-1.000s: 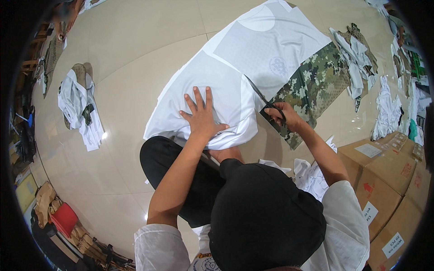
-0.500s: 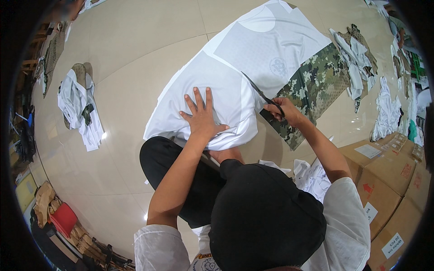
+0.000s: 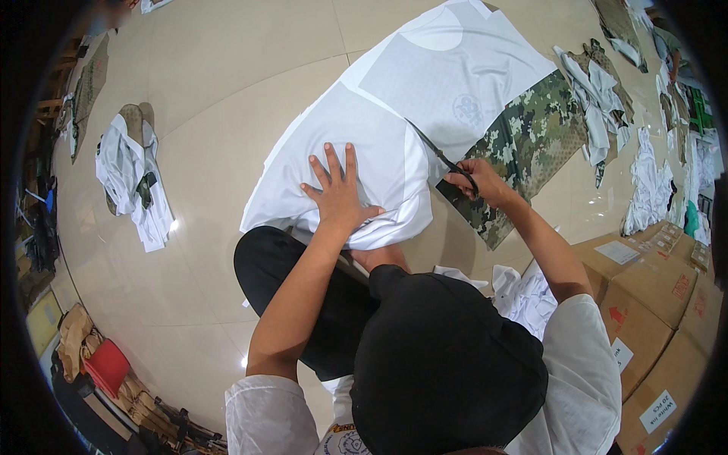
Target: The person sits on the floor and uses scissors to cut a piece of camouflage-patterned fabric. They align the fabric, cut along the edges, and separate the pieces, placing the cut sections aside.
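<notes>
A white shirt (image 3: 425, 91) lies spread flat on the beige tiled floor (image 3: 227, 68). My left hand (image 3: 337, 193) presses palm-down on its near part, fingers spread. My right hand (image 3: 478, 180) grips black scissors (image 3: 440, 155) whose blades point up-left along the edge of the white cloth. A camouflage fabric piece (image 3: 531, 144) lies under and beside the scissors, to the right of the shirt. My black-trousered knee (image 3: 280, 262) sits just below the shirt's bunched near hem.
A pile of white and camouflage scraps (image 3: 133, 178) lies at left. More cut pieces (image 3: 599, 98) are scattered at right and far right. Brown cardboard boxes (image 3: 652, 303) stand at lower right. White cloth (image 3: 523, 292) lies by my side. A red bag (image 3: 106, 364) sits at lower left.
My right hand with the scissors has shifted slightly up and left along the cloth's edge. The left hand stays pressed on the shirt.
</notes>
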### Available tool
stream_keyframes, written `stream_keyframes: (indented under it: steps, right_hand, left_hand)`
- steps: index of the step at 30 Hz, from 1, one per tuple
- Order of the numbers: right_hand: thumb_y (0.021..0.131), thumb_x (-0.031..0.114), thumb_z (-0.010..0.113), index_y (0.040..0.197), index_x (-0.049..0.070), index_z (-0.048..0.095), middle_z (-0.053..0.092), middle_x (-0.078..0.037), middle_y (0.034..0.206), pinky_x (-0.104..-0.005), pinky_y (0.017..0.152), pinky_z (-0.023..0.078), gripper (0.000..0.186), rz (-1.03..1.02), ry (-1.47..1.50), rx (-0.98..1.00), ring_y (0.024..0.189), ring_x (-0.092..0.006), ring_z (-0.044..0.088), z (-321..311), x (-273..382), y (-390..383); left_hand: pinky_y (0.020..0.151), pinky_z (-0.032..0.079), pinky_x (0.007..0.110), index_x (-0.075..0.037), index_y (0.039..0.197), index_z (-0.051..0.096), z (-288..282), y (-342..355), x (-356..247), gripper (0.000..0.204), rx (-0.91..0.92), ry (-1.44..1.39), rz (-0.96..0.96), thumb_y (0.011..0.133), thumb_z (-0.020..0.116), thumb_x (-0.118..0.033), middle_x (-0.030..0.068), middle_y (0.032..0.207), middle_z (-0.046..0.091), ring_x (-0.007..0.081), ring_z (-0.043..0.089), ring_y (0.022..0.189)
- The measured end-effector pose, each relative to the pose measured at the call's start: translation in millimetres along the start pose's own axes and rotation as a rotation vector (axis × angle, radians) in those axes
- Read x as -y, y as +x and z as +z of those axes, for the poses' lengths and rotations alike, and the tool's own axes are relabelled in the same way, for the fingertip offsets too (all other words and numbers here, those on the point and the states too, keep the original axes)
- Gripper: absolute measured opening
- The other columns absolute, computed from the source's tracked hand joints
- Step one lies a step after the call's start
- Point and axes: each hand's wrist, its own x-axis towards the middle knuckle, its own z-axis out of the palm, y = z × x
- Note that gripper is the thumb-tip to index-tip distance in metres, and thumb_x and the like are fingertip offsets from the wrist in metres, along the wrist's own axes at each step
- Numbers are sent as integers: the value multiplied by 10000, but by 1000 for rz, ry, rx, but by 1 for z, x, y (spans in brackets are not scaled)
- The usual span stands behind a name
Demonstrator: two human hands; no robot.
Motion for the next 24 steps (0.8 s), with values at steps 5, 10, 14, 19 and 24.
stream_keyframes:
  steps: [5,10,14,19,24]
  right_hand:
    - [906,295,844,768,79,629,558,27,639,-246,488,355,335,-9,-11,15,515,-71,486,-5,-2,2]
    - [883,271,859,750,83,610,553,16,608,-254,467,365,339,10,-37,-8,507,-79,495,-8,-2,4]
    - [890,248,853,763,76,614,552,16,608,-253,469,368,321,-4,-42,19,506,-78,491,-11,-2,5]
    - [895,244,847,747,84,601,545,17,600,-250,474,366,329,7,-47,9,501,-78,483,-10,1,3]
    - [886,281,847,712,87,598,545,16,606,-255,475,358,360,21,-37,0,495,-85,481,-7,7,3]
  left_hand:
    - [1090,119,901,-200,1726,-22,1,-1,1,1576,-21,2,8,570,1003,-511,224,1767,-159,582,-185,1568]
    - [1094,141,895,-198,1726,-29,0,0,0,1578,-9,32,1,575,993,-543,233,1764,-156,588,-163,1570]
    - [1111,180,877,-198,1725,-47,-2,-1,-3,1591,8,83,-13,579,975,-610,249,1760,-154,592,-121,1577]
    - [1088,114,905,-198,1726,-27,0,-1,0,1576,-1,1,4,575,1003,-516,229,1765,-163,587,-195,1564]
    - [1124,174,869,-211,1725,-49,-2,0,-4,1594,13,75,-23,573,981,-602,236,1764,-154,578,-124,1583]
